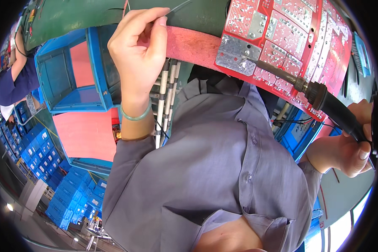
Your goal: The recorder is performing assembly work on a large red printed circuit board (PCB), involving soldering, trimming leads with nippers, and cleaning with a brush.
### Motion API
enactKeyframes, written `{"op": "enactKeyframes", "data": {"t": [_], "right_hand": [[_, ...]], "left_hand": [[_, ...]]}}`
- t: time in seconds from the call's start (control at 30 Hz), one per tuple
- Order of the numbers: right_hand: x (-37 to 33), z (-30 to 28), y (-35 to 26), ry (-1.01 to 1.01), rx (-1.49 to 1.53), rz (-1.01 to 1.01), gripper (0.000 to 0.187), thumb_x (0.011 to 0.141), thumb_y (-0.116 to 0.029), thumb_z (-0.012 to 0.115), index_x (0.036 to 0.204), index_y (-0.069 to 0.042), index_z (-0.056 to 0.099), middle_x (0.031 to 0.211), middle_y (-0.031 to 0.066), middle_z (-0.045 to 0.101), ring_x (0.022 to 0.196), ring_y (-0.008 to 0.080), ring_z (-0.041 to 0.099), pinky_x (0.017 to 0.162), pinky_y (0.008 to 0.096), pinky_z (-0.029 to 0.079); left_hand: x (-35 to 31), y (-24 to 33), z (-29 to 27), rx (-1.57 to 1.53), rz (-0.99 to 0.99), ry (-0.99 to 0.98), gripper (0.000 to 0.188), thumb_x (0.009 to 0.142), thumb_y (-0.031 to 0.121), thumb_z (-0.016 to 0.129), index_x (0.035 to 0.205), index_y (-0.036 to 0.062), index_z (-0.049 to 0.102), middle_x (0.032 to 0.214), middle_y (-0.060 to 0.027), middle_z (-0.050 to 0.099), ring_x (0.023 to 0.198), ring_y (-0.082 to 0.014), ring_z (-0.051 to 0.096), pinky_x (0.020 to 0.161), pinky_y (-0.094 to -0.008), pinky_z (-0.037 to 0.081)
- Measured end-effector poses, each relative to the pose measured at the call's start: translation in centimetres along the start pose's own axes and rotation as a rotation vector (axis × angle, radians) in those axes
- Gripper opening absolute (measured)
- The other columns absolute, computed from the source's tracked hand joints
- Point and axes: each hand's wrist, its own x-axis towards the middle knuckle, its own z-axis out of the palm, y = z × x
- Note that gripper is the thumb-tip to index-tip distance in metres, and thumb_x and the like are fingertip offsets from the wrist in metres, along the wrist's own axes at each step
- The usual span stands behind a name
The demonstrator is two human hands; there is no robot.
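A large red circuit board, dotted with solder joints, lies on the bench at the upper right. My right hand is closed around a soldering iron with a black handle, partly cut off by the picture's edge. The iron's tip points left and meets the silver metal patch near the board's left corner, though whether it presses there I cannot tell. Left of the board, my left hand pinches a thin grey solder wire, which runs up to the right from the fingertips. A green bangle circles that wrist.
A pink foam strip lies along the edge of the green bench. Blue crates with pink sheets stand at left, and stacked blue boxes sit farther off. Another person's arm shows at far left. White pipes run below the bench.
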Motion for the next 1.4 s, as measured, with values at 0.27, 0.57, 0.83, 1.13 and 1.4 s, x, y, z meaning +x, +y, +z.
{"op": "enactKeyframes", "data": {"t": [0.27, 0.57, 0.83, 1.13, 1.4], "right_hand": [[-2.2, 2.3, -0.4, 0.437, 0.106, -0.013, 0.024, 0.082, -0.026, 0.043, 0.074, -0.003, 0.044, 0.053, 0.0108, 0.041, 0.045, 0.0144, 0.037, 0.041, 0.0264, 0.027], [-4.9, 6.8, -1.0, 0.775, -0.018, 0.015, 0.025, 0.089, -0.029, 0.039, 0.080, -0.005, 0.037, 0.055, 0.0088, 0.040, 0.037, 0.0118, 0.035, 0.032, 0.0235, 0.026], [-4.6, 6.4, -0.9, 0.561, -0.119, 0.034, 0.023, 0.088, -0.024, 0.045, 0.079, -0.005, 0.036, 0.054, 0.0159, 0.047, 0.038, 0.0141, 0.043, 0.032, 0.0230, 0.032], [-3.9, 6.3, -1.2, 0.514, -0.079, 0.018, 0.023, 0.088, -0.024, 0.045, 0.079, -0.004, 0.036, 0.054, 0.0165, 0.048, 0.038, 0.0141, 0.044, 0.034, 0.0230, 0.035], [-3.7, 6.5, -1.0, 0.586, -0.096, 0.037, 0.021, 0.086, -0.020, 0.044, 0.075, -0.004, 0.036, 0.055, 0.0159, 0.049, 0.038, 0.0126, 0.042, 0.036, 0.0227, 0.033]], "left_hand": [[-0.1, 1.6, 0.6, 0.048, 0.026, -0.045, 0.017, 0.077, -0.005, 0.059, 0.094, -0.0041, 0.061, 0.092, -0.0041, 0.054, 0.074, -0.0066, 0.051, 0.064, -0.0166, 0.042], [-0.3, 2.9, 1.4, 0.211, 0.203, -0.168, 0.013, 0.067, -0.001, 0.064, 0.078, 0.0054, 0.065, 0.076, -0.0037, 0.059, 0.075, -0.0208, 0.050, 0.066, -0.0287, 0.041], [-0.4, 2.9, 0.8, 0.225, 0.195, -0.192, 0.012, 0.072, -0.004, 0.061, 0.084, -0.0002, 0.065, 0.077, -0.0047, 0.058, 0.076, -0.0131, 0.049, 0.053, -0.0205, 0.035], [-0.2, 2.6, 0.4, 0.245, 0.229, -0.176, 0.012, 0.072, -0.003, 0.062, 0.084, -0.0005, 0.065, 0.077, -0.0048, 0.058, 0.076, -0.0133, 0.049, 0.055, -0.0207, 0.036], [-0.4, 2.6, 0.3, 0.232, 0.179, -0.117, 0.013, 0.069, -0.001, 0.063, 0.079, 0.0051, 0.065, 0.075, -0.0037, 0.060, 0.077, -0.0200, 0.051, 0.070, -0.0281, 0.040]]}}
